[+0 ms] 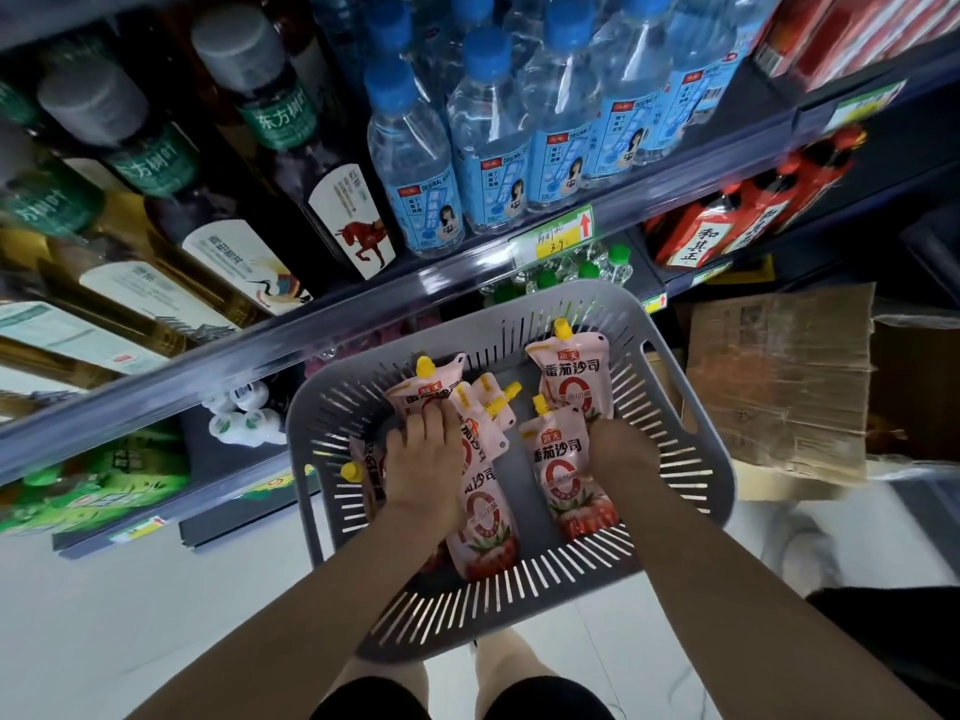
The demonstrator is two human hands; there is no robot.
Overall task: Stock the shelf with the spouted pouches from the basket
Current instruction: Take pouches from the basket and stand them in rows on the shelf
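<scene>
A grey slotted plastic basket [691, 459] sits on the floor in front of the shelves. Inside lie several pink spouted pouches with yellow caps. My left hand [423, 459] is down in the basket's left half, its fingers curled over a pouch [415, 394] at the top of a small pile. My right hand [621, 452] reaches into the right half and grips the right edge of a pouch [561, 470]. Another pouch [574, 374] lies at the far right, and one [483, 522] lies flat in the middle.
Shelf rails [363, 324] run diagonally above the basket, carrying blue-capped water bottles [415, 163], dark tea bottles [249, 96] and red packs [727, 220]. Flattened cardboard [779, 387] lies right of the basket. Small white bottles [239, 413] stand on the low shelf at left. My knees show below.
</scene>
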